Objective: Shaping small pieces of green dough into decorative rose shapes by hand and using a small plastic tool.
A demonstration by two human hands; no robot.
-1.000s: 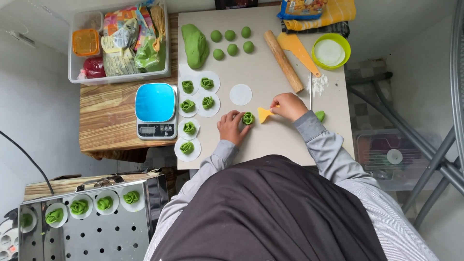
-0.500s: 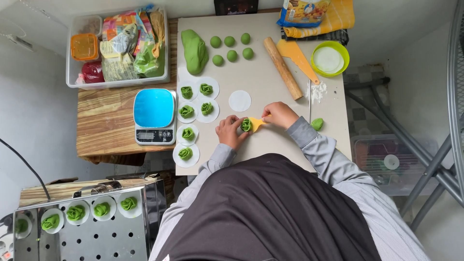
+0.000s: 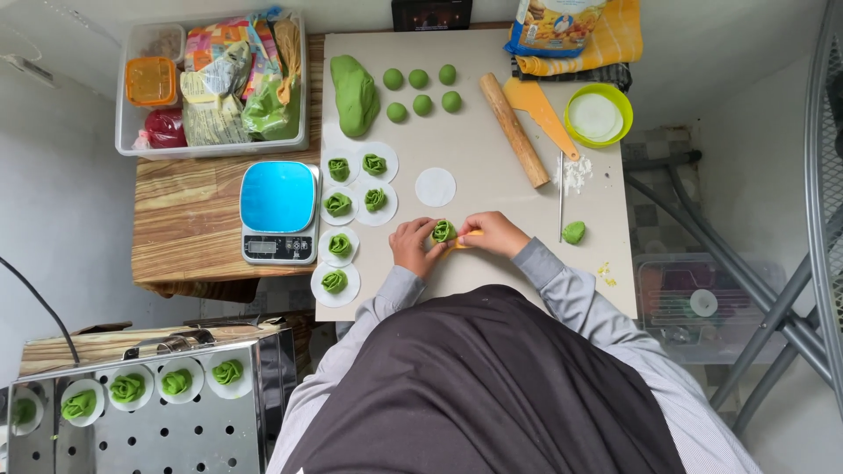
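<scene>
Both hands shaping 1 green dough rose
The left hand (image 3: 411, 246) and right hand (image 3: 493, 233) stay closed around the dough rose (image 3: 443, 231), now nearer the counter (image 3: 492, 272) edge.

This looks like a small home kitchen corner where someone makes dough treats. A pale work table (image 3: 492, 272) stands against the far wall. On it lie a big lump of green dough (image 3: 355, 83), small green dough balls (image 3: 421, 90), a wooden rolling pin (image 3: 513, 130) and a little heap of white flour (image 3: 572, 174). To the left, a blue kitchen scale (image 3: 278, 211) sits on a wooden table (image 3: 189, 224), with a clear box of food packets (image 3: 213, 83) behind it. Near left, a shiny steamer tray (image 3: 145, 412) with holes holds green dough flowers (image 3: 127, 387) on round white papers.
</scene>
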